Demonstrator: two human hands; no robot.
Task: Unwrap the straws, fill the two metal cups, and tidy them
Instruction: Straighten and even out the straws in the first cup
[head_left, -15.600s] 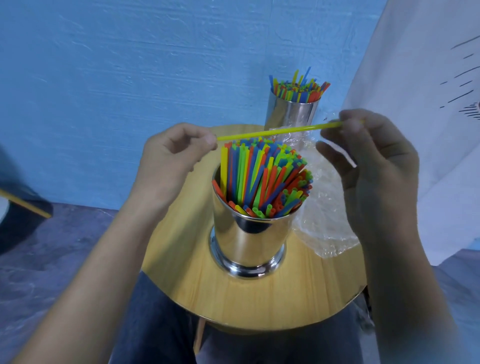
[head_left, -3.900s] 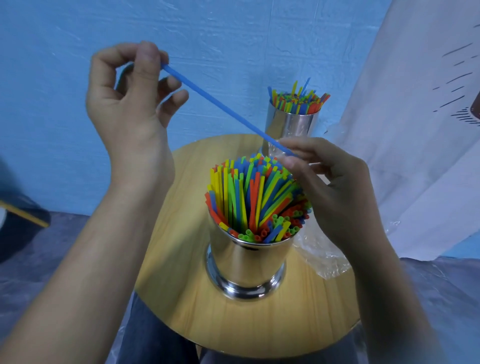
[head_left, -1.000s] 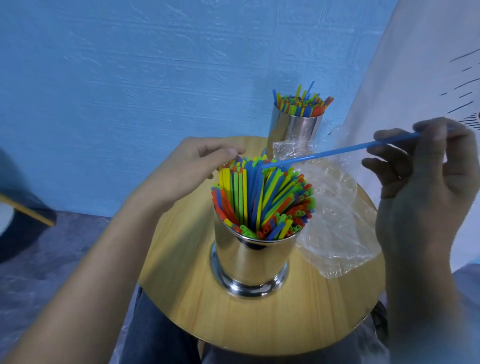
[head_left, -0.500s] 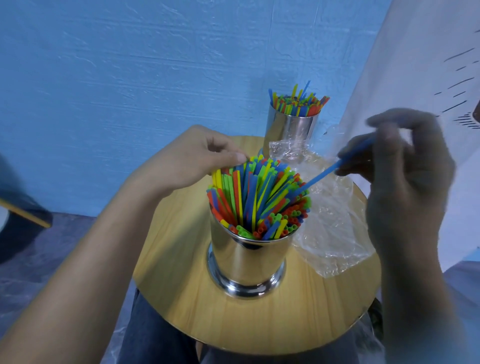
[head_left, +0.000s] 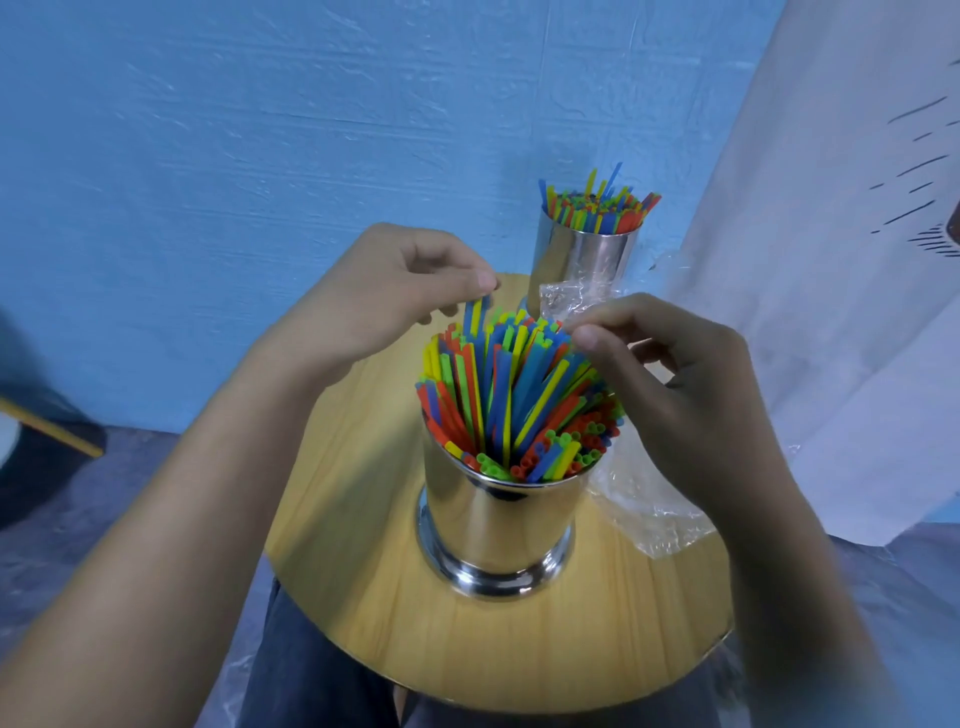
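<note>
The near metal cup (head_left: 498, 519) stands mid-table, packed with coloured straws (head_left: 514, 400). My right hand (head_left: 670, 384) is at the bundle's right top. Its thumb and forefinger pinch the upper end of a blue straw (head_left: 535, 371) that leans in the cup. My left hand (head_left: 384, 306) hovers over the bundle's far left. Its curled fingers and thumb close around the tip of a raised blue straw (head_left: 475, 319). The far metal cup (head_left: 584, 260) at the table's back edge is also full of straws (head_left: 597, 210).
Crumpled clear plastic wrap (head_left: 649, 509) lies on the round wooden table (head_left: 363, 561), to the right of the near cup and partly under my right hand. A blue wall is behind, and a white cloth (head_left: 831, 260) hangs at the right.
My right hand has come down and left, bringing the blue straw from slanted over the bundle to standing in the near cup. My left hand stays at the bundle's far left.
</note>
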